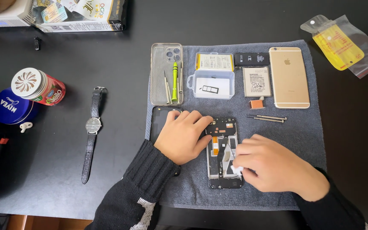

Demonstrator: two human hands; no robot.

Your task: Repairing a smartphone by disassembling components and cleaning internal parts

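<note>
Under the left hand (183, 136), flat on the opened phone (223, 153), right hand (273, 168) pinched a white wipe (236, 170); rubbing could've snagged the orange flex cable (214, 145).

An opened black phone (222, 153), circuit board and orange ribbon exposed, lies lengthwise on the grey towel (303, 127)

Two bare hands, left hand (183, 135) and right hand (273, 165), no rings, watch or gloves visible. Both arms wear a black knit sweater with long sleeves. The left sleeve (143, 179) has a ribbed cuff and a light grey-white patterned patch lower down. The right sleeve (333, 204) is plain black, its cuff partly cut off by the frame edge.
</note>
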